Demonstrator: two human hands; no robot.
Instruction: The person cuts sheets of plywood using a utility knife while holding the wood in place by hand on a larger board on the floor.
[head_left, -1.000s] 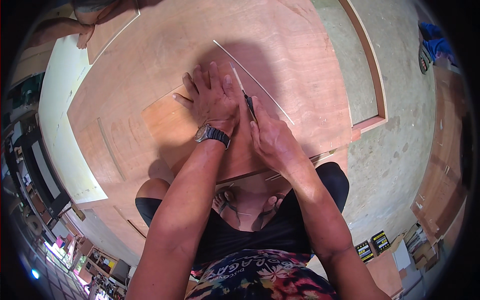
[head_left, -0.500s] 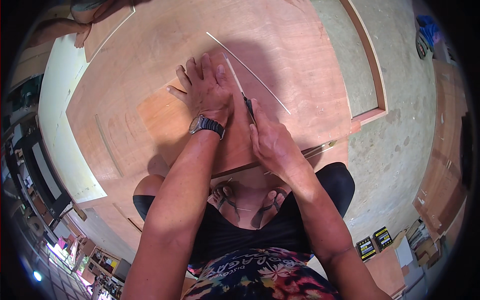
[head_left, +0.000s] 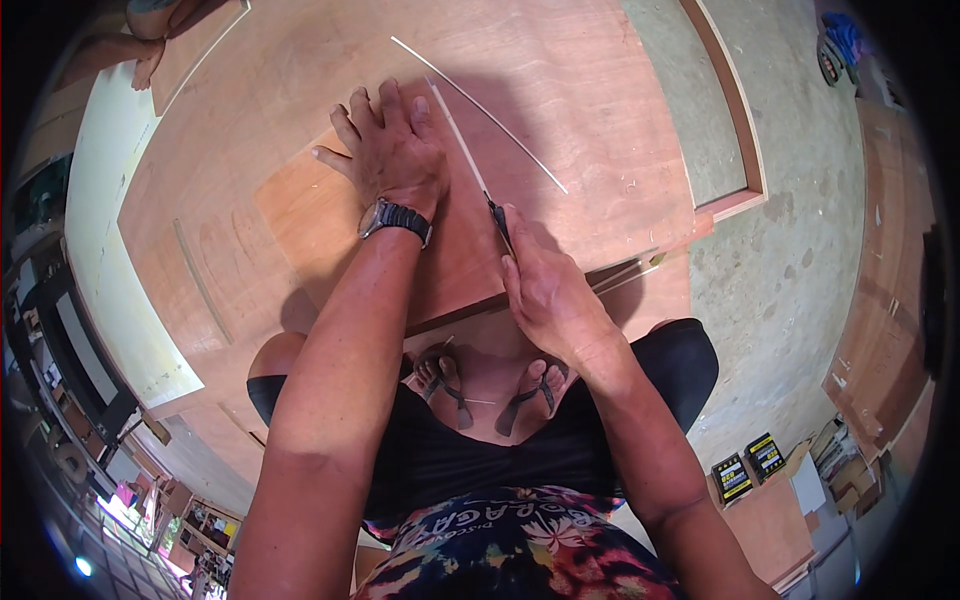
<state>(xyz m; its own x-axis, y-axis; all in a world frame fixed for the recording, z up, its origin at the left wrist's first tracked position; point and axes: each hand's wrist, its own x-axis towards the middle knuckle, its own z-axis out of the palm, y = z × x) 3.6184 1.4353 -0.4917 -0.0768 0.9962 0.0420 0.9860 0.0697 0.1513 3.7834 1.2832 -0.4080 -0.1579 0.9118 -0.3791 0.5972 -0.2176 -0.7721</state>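
My left hand (head_left: 392, 160), with a wristwatch (head_left: 395, 220) on its wrist, lies open with fingers spread on a smaller orange-brown plywood piece (head_left: 290, 205). To its right, my right hand (head_left: 545, 285) is closed around the black handle of a cutter knife (head_left: 499, 222), which points away from me. From the knife's tip a narrow pale strip (head_left: 457, 132) runs up past my left thumb; I cannot tell if it is fully separate from the plywood. A loose thin white strip (head_left: 480, 107) lies farther right on the large plywood sheet (head_left: 610, 120).
A wooden frame (head_left: 735, 110) lies at the right on the concrete floor (head_left: 790, 230). Another person's hand (head_left: 147, 62) rests at the far left, beside a white panel (head_left: 110, 220). My sandalled feet are below the near plywood edge. Two black-and-yellow boxes (head_left: 765, 455) stand lower right.
The knife has moved toward me relative to my left hand, and the pale strip ahead of it shows longer. My left hand stays flat on the plywood. The whole view has shifted slightly.
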